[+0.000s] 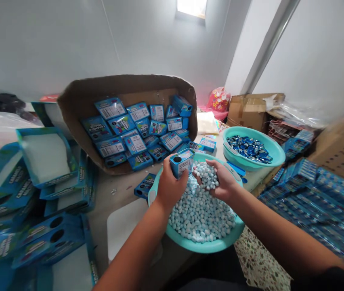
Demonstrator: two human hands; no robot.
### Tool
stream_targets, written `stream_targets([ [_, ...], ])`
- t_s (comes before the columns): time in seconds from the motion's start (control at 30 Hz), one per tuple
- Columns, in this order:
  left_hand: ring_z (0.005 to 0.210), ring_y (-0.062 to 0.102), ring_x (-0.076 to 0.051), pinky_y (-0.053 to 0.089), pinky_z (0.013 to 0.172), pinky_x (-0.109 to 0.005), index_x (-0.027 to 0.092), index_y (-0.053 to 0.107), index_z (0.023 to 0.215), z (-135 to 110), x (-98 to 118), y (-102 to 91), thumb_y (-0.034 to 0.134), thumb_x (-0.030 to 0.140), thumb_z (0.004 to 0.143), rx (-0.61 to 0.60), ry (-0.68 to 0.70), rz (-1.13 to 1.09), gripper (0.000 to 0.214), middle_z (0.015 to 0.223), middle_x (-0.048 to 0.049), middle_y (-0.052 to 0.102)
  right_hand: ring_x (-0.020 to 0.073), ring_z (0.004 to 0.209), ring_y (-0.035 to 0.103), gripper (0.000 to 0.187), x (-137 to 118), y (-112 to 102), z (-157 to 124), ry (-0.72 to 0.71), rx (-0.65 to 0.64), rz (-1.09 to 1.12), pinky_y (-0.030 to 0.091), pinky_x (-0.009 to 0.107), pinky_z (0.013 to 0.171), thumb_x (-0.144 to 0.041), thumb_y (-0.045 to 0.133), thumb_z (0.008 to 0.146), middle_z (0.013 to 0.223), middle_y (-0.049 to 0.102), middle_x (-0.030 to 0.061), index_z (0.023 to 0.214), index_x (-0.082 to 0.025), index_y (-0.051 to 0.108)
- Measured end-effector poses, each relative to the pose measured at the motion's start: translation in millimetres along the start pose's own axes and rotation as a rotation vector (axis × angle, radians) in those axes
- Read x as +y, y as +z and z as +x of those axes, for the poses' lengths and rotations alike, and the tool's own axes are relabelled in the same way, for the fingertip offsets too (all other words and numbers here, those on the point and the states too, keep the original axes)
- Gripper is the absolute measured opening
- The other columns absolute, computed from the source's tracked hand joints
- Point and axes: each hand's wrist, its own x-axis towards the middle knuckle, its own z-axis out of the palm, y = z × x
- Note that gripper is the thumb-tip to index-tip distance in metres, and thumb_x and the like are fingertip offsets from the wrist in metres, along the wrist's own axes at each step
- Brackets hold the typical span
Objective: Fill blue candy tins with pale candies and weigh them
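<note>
My left hand [172, 188] is wrapped around a small blue candy box [182, 162], which has a dark round hole in its upper end. Beside it, my right hand [225, 182] is cupped around a heap of small pale blue and white candies [207, 176], close to the box. Both hands are over a turquoise basin [200, 245] filled with more of these loose candies [204, 220]. The fingers under the heap are partly hidden.
Behind the basin, a tilted carton [69, 103] holds many blue candy boxes [135, 143]. A second turquoise basin [277, 151] contains blue, shiny caps [247, 148]. Blue display trays [46, 153] are stacked at left; packed blue boxes [311, 202] stand at right. A white lid [126, 226] lies near my left forearm.
</note>
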Motion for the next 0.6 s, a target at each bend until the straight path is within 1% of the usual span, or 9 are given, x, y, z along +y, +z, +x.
stream_targets([
  [0.13,0.114,0.057,-0.024,0.046,0.101,-0.037,0.019,0.051,0.117,-0.2,1.2,1.9,0.067,0.018,0.080,0.047,0.097,0.083,0.040,0.118,-0.0091,0.059,0.0200,0.066,0.069,0.017,-1.5,11.6,-10.7,0.036,0.027,0.130,0.060,0.029,0.054,-0.024,0.049,0.092,0.078,0.071,0.0078,0.101,-0.014,0.059],
  [0.2,0.111,0.057,-0.023,0.046,0.100,-0.035,0.019,0.053,0.114,0.7,6.0,6.2,0.067,0.016,0.080,0.064,0.104,0.067,0.037,0.115,-0.0084,0.059,0.0200,0.067,0.069,0.019,-3.7,16.8,-16.4,0.046,0.019,0.140,0.059,0.028,0.051,-0.024,0.048,0.092,0.079,0.071,0.0084,0.103,-0.014,0.060],
  [0.23,0.109,0.058,-0.022,0.046,0.098,-0.034,0.019,0.054,0.113,1.8,9.5,9.4,0.068,0.017,0.080,0.053,0.090,0.050,0.036,0.113,-0.0081,0.059,0.0200,0.067,0.069,0.020,-5.4,18.7,-18.7,0.047,0.015,0.138,0.059,0.027,0.050,-0.024,0.047,0.092,0.079,0.071,0.0087,0.103,-0.014,0.060],
  [0.33,0.101,0.061,-0.022,0.048,0.091,-0.033,0.018,0.056,0.113,8.4,21.8,22.0,0.069,0.019,0.081,-0.051,-0.009,-0.008,0.035,0.109,-0.0082,0.063,0.0205,0.067,0.069,0.021,-13.2,21.3,-21.9,0.012,0.014,0.128,0.059,0.027,0.049,-0.026,0.047,0.092,0.078,0.071,0.0085,0.104,-0.014,0.061],
  [0.43,0.095,0.063,-0.022,0.049,0.082,-0.031,0.018,0.057,0.111,14.6,30.3,35.3,0.071,0.021,0.079,-0.167,-0.130,-0.049,0.035,0.104,-0.0079,0.065,0.0204,0.065,0.069,0.021,-24.3,20.4,-21.8,-0.069,0.031,0.120,0.059,0.028,0.049,-0.027,0.048,0.092,0.076,0.070,0.0070,0.104,-0.016,0.060],
  [0.5,0.089,0.063,-0.021,0.048,0.077,-0.030,0.018,0.056,0.107,15.4,31.9,42.4,0.073,0.019,0.076,-0.225,-0.163,-0.061,0.035,0.099,-0.0065,0.065,0.0194,0.064,0.068,0.020,-32.4,20.0,-22.4,-0.116,0.055,0.129,0.059,0.027,0.049,-0.027,0.048,0.092,0.075,0.070,0.0062,0.105,-0.017,0.060],
  [0.6,0.079,0.061,-0.018,0.045,0.069,-0.027,0.019,0.053,0.102,12.4,30.4,48.9,0.070,0.013,0.070,-0.290,-0.162,-0.074,0.037,0.088,-0.0019,0.063,0.0174,0.063,0.067,0.022,-43.7,21.3,-25.8,-0.158,0.108,0.158,0.059,0.024,0.050,-0.027,0.045,0.093,0.074,0.069,0.0056,0.105,-0.016,0.059],
])
